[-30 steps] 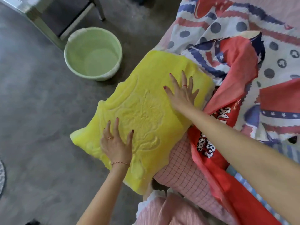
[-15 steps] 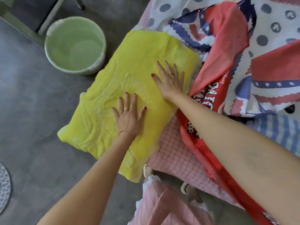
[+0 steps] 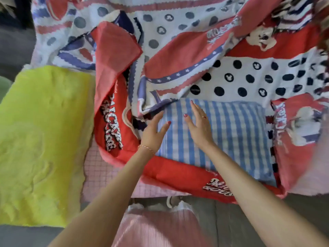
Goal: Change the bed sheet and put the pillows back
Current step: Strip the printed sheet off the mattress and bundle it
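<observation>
Both your hands hover over the blue checked pillow [image 3: 222, 139], fingers straight and loose, gripping nothing: your left hand [image 3: 154, 132] sits over the pillow's left edge, your right hand [image 3: 199, 125] just inside it. Whether the palms touch the cloth cannot be told.

The pillow lies flat in a hollow of the rumpled red, white and blue sheet [image 3: 178, 50], which is heaped against its far and left sides and folds up along its right end. A red band of that sheet runs along the pillow's near edge. The yellow pillow [image 3: 41, 139] lies well to the left of the blue one, partly over a pink checked cloth [image 3: 99, 175].

Expect the blue pillow to be light, soft and floppy; it will likely sag if lifted from one corner. Take it by the two short ends, or slide flat palms under the near long edge.

Open room lies toward you, where bare floor shows below the near edge. The sheet's bunched folds crowd the far side and may drag along.
</observation>
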